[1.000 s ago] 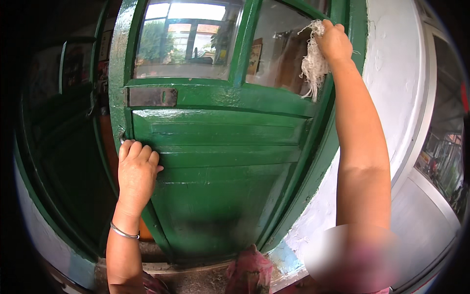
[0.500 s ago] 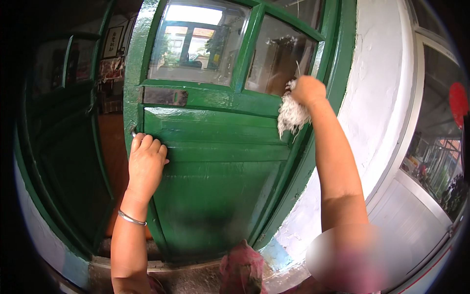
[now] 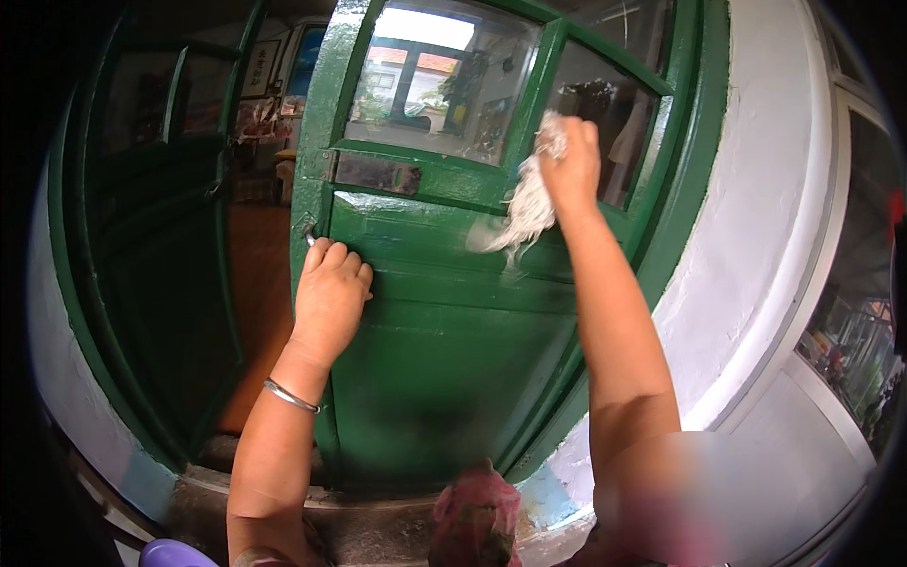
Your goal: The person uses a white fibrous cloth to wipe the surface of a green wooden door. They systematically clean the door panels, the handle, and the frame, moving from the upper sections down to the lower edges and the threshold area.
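White cloth (image 3: 532, 203) in and below right hand (image 3: 573, 165)

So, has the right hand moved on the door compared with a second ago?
Yes. The right hand, holding the pale cloth, has moved left and down, away from the white wall, toward the green centre bar.

Daylight glints off the glossy green-painted panelled door (image 3: 444, 378) before me; the room (image 3: 269, 113) behind is dim. Fisheye edges curve into black; my frayed white cloth (image 3: 532, 200) blurs at its tips.
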Demonstrator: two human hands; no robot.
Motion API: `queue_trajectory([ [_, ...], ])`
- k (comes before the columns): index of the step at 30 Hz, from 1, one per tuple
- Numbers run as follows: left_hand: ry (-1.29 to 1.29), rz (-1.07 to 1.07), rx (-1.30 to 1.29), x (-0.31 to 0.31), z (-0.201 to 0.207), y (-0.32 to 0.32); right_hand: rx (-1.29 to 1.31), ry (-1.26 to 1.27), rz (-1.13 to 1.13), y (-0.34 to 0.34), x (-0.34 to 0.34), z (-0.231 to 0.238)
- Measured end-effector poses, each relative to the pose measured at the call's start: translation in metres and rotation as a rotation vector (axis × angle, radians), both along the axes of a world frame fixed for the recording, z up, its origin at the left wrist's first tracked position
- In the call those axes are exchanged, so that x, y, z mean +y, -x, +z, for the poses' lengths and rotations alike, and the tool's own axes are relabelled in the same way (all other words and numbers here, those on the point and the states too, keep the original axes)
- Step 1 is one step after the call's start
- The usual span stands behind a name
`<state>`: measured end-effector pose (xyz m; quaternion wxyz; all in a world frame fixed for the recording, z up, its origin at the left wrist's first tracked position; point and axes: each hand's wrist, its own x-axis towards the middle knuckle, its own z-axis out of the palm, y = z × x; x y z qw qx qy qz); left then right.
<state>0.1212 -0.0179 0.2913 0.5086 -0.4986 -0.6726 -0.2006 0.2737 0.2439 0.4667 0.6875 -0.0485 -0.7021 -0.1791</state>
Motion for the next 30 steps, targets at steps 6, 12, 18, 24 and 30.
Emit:
queue_trajectory([
  [6,-0.025,-0.02,-0.019,-0.003,0.001,0.0,0.352,0.199,-0.186,-0.011,0.036,0.111],
  [12,-0.053,-0.031,-0.031,0.003,-0.001,0.0,0.103,-0.202,-0.111,0.003,0.012,0.048],
  [18,-0.025,0.016,-0.027,-0.001,0.002,0.0,-0.164,0.023,-0.037,-0.014,-0.018,-0.018],
  [24,-0.006,0.025,0.015,0.003,0.004,-0.003,-0.465,0.05,-0.082,-0.046,-0.018,-0.01],
  [30,0.002,0.023,0.015,-0.002,0.005,-0.002,-0.609,0.106,-0.682,-0.093,0.0,0.008],
])
